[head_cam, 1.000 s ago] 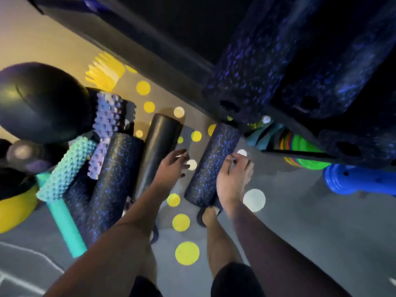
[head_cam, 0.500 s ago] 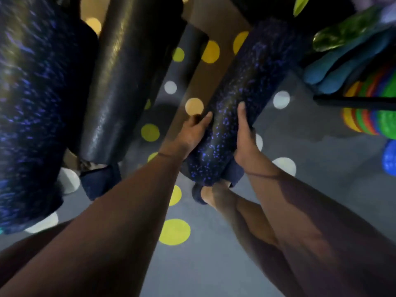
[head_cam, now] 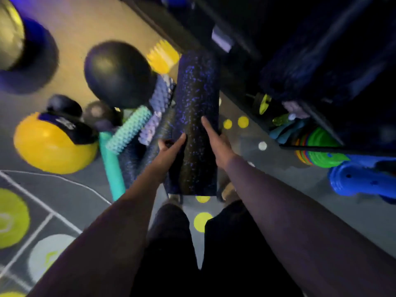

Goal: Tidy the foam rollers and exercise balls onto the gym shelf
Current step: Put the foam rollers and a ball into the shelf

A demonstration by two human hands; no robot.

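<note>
A black foam roller with blue speckles (head_cam: pixel 196 108) is held up off the floor, lengthwise away from me. My left hand (head_cam: pixel 170 150) grips its left side and my right hand (head_cam: pixel 215 141) presses on its right side. To the left, on the floor, lie a teal knobbed roller (head_cam: pixel 129 129), a lilac knobbed roller (head_cam: pixel 158 103) and a smooth teal roller (head_cam: pixel 111 166). Beside them are a black exercise ball (head_cam: pixel 119 75) and a yellow ball (head_cam: pixel 49 148). The dark gym shelf (head_cam: pixel 246 50) runs along the upper right, with speckled rollers (head_cam: pixel 310 67) on it.
A blue and grey ball (head_cam: pixel 25 50) sits at the top left. Under the shelf are coloured discs (head_cam: pixel 317 151) and a blue plastic piece (head_cam: pixel 360 181). Floor markings and yellow dots cover the grey floor. My legs are below the held roller.
Both hands closed on the speckled roller and lifted it off the floor. The view pulled back from the close-up, so the balls and the shelf show again.
</note>
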